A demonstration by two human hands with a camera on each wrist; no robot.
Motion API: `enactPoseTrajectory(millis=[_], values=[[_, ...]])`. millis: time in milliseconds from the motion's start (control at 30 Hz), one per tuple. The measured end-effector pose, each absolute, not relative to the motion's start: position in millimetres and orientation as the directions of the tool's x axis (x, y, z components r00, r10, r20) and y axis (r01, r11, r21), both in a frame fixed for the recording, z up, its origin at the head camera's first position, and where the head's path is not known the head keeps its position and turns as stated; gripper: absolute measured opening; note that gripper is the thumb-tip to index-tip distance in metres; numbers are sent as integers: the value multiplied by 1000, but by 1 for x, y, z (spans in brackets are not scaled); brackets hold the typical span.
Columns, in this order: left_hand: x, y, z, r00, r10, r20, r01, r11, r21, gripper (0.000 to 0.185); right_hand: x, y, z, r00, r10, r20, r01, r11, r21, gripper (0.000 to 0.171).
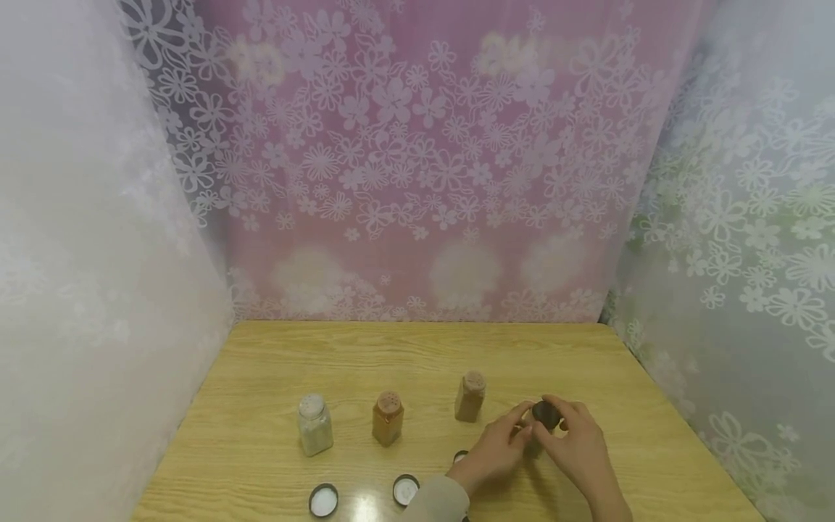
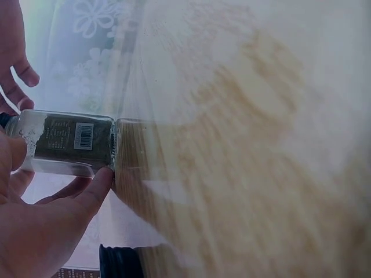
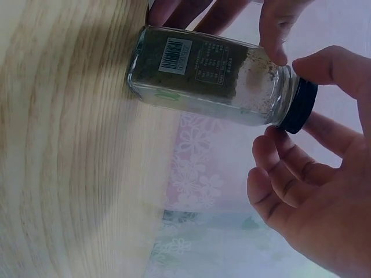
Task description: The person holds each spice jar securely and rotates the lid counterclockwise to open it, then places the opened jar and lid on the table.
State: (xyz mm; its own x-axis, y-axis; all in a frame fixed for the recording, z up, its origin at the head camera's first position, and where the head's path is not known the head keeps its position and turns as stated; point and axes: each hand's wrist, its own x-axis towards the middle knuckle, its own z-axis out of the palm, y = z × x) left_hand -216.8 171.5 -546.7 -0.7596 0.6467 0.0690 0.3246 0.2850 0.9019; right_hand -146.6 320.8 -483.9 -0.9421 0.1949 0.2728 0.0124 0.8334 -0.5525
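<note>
A square glass spice jar (image 3: 197, 75), part filled with a dark powder, stands on the table at the right in the head view. Its label with a barcode shows in both wrist views. My left hand (image 1: 499, 446) holds the jar around its side, with a finger down by the base. On top, a black screw cap (image 3: 300, 106) sits on the jar's neck. My right hand (image 1: 580, 442) pinches this cap between thumb and fingers.
Three uncapped shaker jars stand leftward: one pale (image 1: 315, 425), one orange (image 1: 388, 418), one brown (image 1: 470, 396). Nearer the front lie upturned black caps, one at the left (image 1: 323, 500), one mid-table (image 1: 406, 490), one partly behind the left wrist (image 1: 460, 456). Flowered curtains surround the table (image 1: 293, 348).
</note>
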Motion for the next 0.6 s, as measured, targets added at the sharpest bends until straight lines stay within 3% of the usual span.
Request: enactPoseTrajectory(millis=[233,433,600], values=[[-218,172,-548,-762,642,89,343,282,896,51,-148,319,-481,-930,239,278,51,834,-549,74],[-217,172,-546,-765,640,80,328,279,903,51,-147,320,-480,-922,284,264,69,791,-609,61],[-216,172,-545,-765,641,61,307,280,910,52,-146,323,-484,-927,268,262,37,762,-647,64]])
